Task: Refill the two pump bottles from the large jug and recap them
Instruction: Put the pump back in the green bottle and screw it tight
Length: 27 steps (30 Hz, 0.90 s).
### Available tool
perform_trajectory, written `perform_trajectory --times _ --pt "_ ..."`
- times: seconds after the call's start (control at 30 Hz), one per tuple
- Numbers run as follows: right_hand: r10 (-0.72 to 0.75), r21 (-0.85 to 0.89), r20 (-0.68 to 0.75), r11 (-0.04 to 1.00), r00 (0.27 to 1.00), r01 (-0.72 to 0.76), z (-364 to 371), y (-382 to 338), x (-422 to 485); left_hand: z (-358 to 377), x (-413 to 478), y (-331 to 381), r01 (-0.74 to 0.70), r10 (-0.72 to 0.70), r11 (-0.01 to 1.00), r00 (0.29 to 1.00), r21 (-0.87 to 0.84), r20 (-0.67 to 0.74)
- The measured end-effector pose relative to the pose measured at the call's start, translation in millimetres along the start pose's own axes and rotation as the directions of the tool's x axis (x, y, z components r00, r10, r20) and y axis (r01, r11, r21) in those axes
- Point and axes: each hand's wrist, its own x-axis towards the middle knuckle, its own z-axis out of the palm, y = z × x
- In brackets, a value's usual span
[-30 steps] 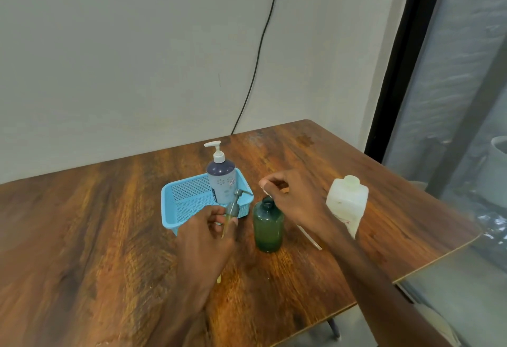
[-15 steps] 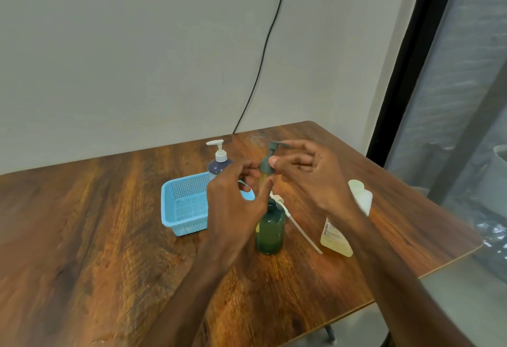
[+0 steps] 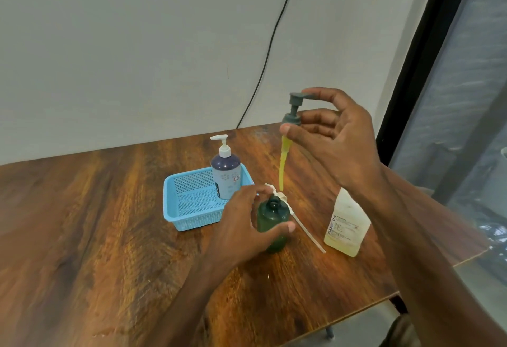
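Left hand: nearest to me; my fingers and thumb are curled round the body of the green bottle, gripping it.
Green bottle: upright on the table, neck open, no pump fitted. I cannot tell the fill level.
White pump: lies flat on the table between the green bottle and the jug.
Jug: upright, right of the green bottle and apart from it, with pale liquid low inside. My right forearm hides its top.
Right hand: raised, pinching the grey pump at nozzle and collar.
Dip tube: yellow, its long axis close to vertical, hanging from the grey pump.
Governing relation: the tube tip hangs just above the open neck, slightly to its right and clear of it. In my judgement, seating it would mean coming down and a little left with the right hand, while the left steadies the bottle.
Basket: blue, beyond my left hand.
Blue bottle: stands in the basket's far right corner, white pump fitted.
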Motion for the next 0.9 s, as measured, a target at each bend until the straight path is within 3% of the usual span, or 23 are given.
perform_trajectory --times 0.1,0.33,0.53,0.8,0.9 --pt "0.022 -0.014 0.022 1.0 1.0 -0.022 7 6 -4 5 0 -8 -0.001 0.001 0.999 1.0 0.05 0.014" --pt "0.069 -0.005 -0.082 0.998 0.994 -0.07 15 26 -17 4 1 -10 0.009 -0.009 1.0 1.0 -0.009 0.001" --pt "0.052 -0.018 -0.082 0.998 0.995 -0.053 17 30 -13 5 2 -13 0.004 -0.005 1.0 1.0 -0.028 -0.006" --pt "0.251 -0.2 0.129 0.954 0.959 -0.223 32 71 -49 4 3 -17 -0.047 0.046 0.998 0.997 -0.031 -0.055" --pt "0.306 -0.294 0.126 0.92 0.944 -0.259 34 89 -66 6 4 -21 -0.063 0.062 0.998 0.996 -0.02 -0.064"
